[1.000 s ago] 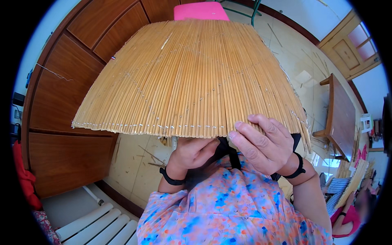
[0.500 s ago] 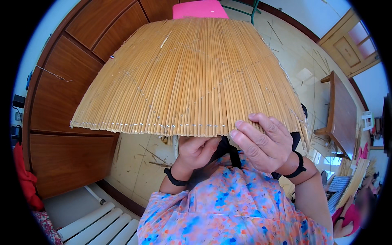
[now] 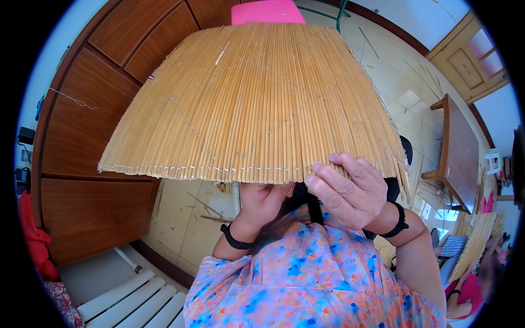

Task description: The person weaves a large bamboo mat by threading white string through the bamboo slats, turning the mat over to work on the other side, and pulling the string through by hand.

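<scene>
The right hand (image 3: 350, 188) has its fingers curled together and clamped over the near edge of the bamboo mat (image 3: 257, 104), fingertips on the top face of the slats. The left hand (image 3: 262, 199) sits under that same near edge, beside the right hand; its fingers are hidden by the mat, so how they are set cannot be told. Each wrist carries a black band.

The bamboo mat (thin slats bound side by side, fanned by the lens) spreads from the hands away toward a pink stool (image 3: 267, 12) showing just beyond its far edge. Its near edge is ragged, with the slat ends uneven. No containers show.

Left of the mat stands a wooden cabinet (image 3: 82, 164), close by. Under and to the right of the mat lies pale tiled floor (image 3: 404, 76) scattered with loose slivers. Further right of the mat is a wooden table (image 3: 459, 153), well apart.
</scene>
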